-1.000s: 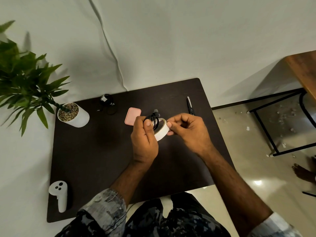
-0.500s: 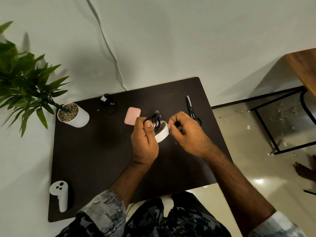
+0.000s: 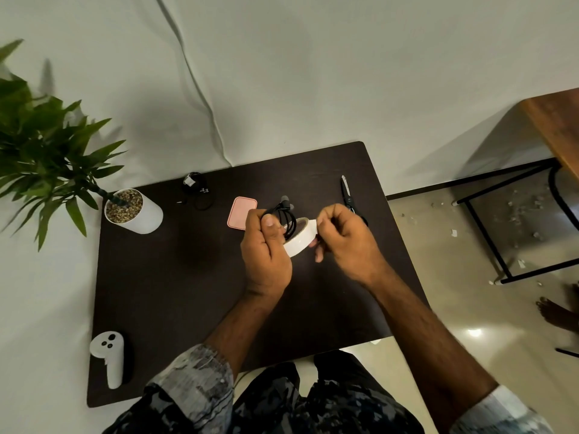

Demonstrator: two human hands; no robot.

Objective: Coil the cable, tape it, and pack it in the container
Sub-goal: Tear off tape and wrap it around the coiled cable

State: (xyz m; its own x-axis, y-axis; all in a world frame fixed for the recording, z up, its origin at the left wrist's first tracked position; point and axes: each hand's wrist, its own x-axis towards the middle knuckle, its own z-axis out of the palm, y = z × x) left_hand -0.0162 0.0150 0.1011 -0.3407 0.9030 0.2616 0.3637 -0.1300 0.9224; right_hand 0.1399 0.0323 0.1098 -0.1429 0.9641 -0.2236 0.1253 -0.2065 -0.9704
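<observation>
The cable is thin and black, wound into a small loose coil with a grey plug end poking up at the far side, and it's held up above the dark tabletop. The left hand is clamped around both the coil and a white tape roll pressed against it. The right hand is just beside them, fingers pinched at the roll's far edge, with the pink container lying right behind the left hand.

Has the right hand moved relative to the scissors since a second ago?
Yes. The right hand shifted toward the person, uncovering the scissors, only whose tip showed before.
</observation>
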